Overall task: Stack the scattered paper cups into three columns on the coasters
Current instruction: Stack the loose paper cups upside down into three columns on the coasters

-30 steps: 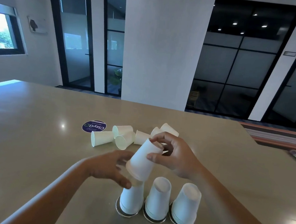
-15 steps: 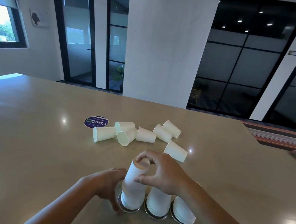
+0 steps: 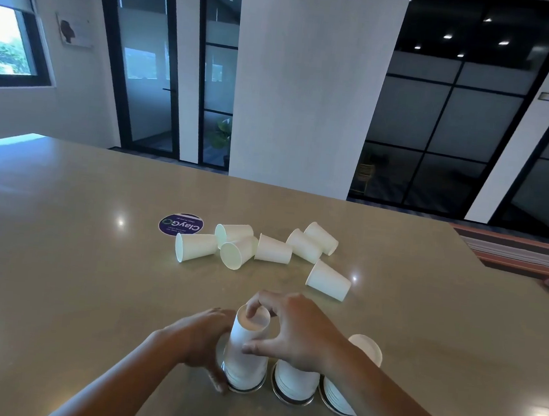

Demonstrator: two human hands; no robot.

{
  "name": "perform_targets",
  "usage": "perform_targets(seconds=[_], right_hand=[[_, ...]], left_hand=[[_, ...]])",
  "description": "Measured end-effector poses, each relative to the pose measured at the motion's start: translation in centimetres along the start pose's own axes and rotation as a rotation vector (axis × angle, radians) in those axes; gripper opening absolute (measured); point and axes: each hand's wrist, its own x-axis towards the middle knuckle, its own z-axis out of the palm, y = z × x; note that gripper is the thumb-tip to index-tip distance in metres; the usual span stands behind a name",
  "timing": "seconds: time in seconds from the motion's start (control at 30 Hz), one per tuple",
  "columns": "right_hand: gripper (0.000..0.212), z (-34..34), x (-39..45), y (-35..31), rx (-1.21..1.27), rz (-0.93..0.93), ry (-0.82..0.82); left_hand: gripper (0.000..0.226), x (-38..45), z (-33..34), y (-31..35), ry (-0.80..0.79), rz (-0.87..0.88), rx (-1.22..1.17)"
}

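Your right hand (image 3: 301, 338) sits over the left stack (image 3: 247, 356) of upside-down paper cups, its grip clamped on the top cup: a fingertip presses the cup's upturned base while the thumb pinches its near side. Your left hand (image 3: 201, 345) curls round the lower part of that same stack from the left, thumb down by the coaster (image 3: 247, 389) under it, so that grip is clamped on the stack too.

Just to the right stands the middle stack (image 3: 295, 379) on its own metal-rimmed coaster (image 3: 291, 400), partly hidden by your right hand. Beyond it the right stack (image 3: 365, 349) shows only its top behind your right forearm and its layered rims at the bottom.

Farther out on the tan counter (image 3: 59, 271), seven loose cups (image 3: 272, 249) lie on their sides in a scattered row, well apart from the stacks; the nearest one (image 3: 328, 280) lies off to the right. A round purple sticker (image 3: 181, 224) lies flat beside the leftmost loose cup (image 3: 195, 247).
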Motion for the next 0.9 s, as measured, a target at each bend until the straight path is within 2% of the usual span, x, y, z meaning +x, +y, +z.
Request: perform_targets(seconds=[0.17, 0.7, 0.8, 0.9], right_hand=[[0.043, 0.4, 0.1, -0.2, -0.03, 0.0, -0.02], [0.053, 0.0, 0.1, -0.2, -0.008, 0.02, -0.023], [0.057, -0.3, 0.3, -0.3, 0.054, 0.03, -0.009], [0.05, -0.9, 0.5, -0.3, 0.144, 0.044, 0.015]], left_hand=[[0.097, 0.1, -0.2, 0.3, -0.006, -0.009, 0.015], [0.114, 1.2, -1.1, -0.3, -0.127, -0.059, 0.075], [0.107, 1.8, -1.4, -0.6, -0.162, -0.108, 0.114], [0.084, 2.3, -2.0, -0.7, -0.213, -0.168, 0.184]])
